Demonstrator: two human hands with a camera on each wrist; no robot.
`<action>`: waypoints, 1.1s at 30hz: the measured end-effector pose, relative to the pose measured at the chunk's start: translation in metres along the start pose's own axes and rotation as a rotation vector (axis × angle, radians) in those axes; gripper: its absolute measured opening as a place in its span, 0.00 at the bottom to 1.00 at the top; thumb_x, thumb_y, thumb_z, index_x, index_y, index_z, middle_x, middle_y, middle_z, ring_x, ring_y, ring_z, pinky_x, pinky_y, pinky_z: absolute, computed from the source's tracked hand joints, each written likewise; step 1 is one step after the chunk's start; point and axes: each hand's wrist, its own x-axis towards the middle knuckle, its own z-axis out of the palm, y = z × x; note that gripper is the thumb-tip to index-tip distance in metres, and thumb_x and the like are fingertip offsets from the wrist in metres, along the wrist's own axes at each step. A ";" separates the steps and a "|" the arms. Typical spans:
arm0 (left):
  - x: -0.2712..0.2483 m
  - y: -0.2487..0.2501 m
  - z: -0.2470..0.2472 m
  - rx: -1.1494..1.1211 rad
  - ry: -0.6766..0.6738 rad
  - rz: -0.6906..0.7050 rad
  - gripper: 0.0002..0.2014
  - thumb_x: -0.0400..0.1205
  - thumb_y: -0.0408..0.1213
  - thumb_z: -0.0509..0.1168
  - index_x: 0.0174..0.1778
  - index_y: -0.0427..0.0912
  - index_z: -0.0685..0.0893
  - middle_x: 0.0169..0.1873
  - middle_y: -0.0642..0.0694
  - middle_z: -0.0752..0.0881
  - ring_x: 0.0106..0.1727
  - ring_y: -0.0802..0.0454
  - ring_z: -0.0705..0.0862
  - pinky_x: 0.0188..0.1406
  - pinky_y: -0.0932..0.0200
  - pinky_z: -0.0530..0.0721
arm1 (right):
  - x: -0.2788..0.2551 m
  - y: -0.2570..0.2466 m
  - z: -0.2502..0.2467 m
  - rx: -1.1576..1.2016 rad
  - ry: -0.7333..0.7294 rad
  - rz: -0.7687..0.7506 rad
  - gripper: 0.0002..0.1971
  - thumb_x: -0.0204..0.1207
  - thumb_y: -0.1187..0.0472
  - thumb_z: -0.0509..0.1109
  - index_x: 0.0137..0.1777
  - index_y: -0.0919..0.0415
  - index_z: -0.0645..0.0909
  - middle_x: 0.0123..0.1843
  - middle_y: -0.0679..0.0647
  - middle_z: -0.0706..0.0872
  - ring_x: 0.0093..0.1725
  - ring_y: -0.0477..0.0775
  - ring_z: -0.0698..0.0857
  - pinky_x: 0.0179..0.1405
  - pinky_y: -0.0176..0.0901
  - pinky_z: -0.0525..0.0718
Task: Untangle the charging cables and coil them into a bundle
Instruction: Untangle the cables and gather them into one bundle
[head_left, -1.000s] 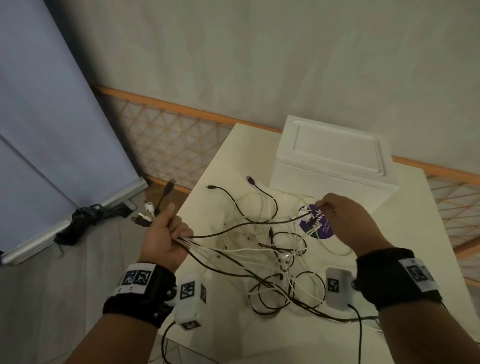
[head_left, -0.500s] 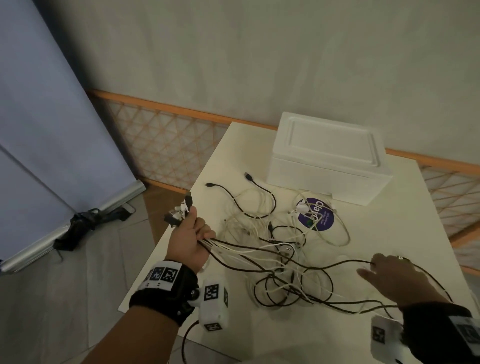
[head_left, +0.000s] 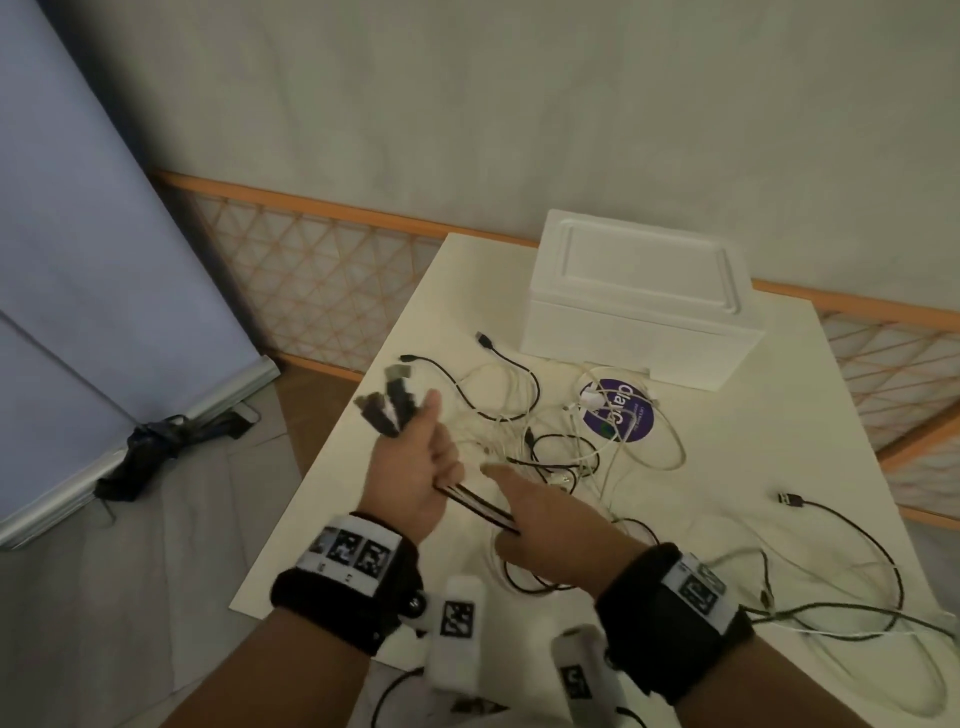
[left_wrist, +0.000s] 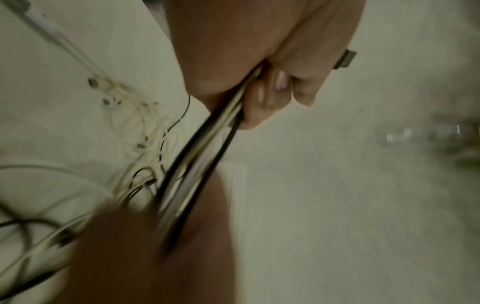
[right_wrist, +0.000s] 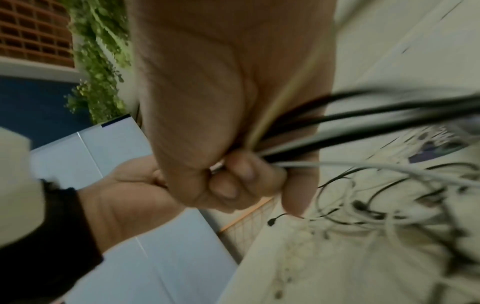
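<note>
A gathered bunch of black and white charging cables (head_left: 475, 503) runs taut between the two hands above the near left part of the white desk (head_left: 737, 467). The left hand (head_left: 415, 467) is clenched round the bunch, and the cables' plug ends (head_left: 387, 405) stick out past its thumb, fanned up and to the left. The right hand (head_left: 550, 535) sits just beside it, lower and to the right, its fingers curled round the same bunch while its forefinger points out straight toward the left hand; the right wrist view shows the fingertips (right_wrist: 233, 185) closing on the strands. From there the cables trail off into a loose tangle of black and white wires (head_left: 545, 447) lying on the desk, beyond and to the right of both hands. Some loops cross a round purple sticker (head_left: 618, 413). One black plug (head_left: 790, 499) lies apart on the right. Behind the tangle stands a white foam box (head_left: 639, 301), against the grey wall (head_left: 519, 104).
</note>
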 end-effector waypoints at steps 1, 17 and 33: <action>0.005 0.011 -0.010 -0.038 0.021 0.017 0.20 0.85 0.42 0.61 0.26 0.48 0.66 0.16 0.54 0.62 0.15 0.60 0.58 0.12 0.68 0.58 | -0.007 0.010 0.000 -0.102 0.014 0.014 0.26 0.75 0.57 0.63 0.73 0.50 0.66 0.56 0.56 0.85 0.57 0.59 0.83 0.48 0.45 0.77; -0.010 -0.044 -0.010 0.079 -0.255 -0.278 0.06 0.63 0.27 0.56 0.27 0.42 0.69 0.20 0.49 0.63 0.19 0.55 0.62 0.20 0.62 0.64 | 0.029 -0.016 -0.038 0.126 0.215 -0.088 0.13 0.82 0.58 0.61 0.60 0.61 0.83 0.55 0.55 0.85 0.54 0.52 0.83 0.50 0.40 0.76; 0.002 -0.034 -0.017 0.361 -0.282 -0.146 0.13 0.75 0.33 0.66 0.25 0.46 0.74 0.20 0.49 0.63 0.22 0.53 0.62 0.30 0.58 0.78 | 0.061 -0.021 -0.034 0.442 0.295 -0.111 0.13 0.76 0.72 0.60 0.46 0.51 0.76 0.40 0.43 0.83 0.40 0.40 0.81 0.39 0.29 0.77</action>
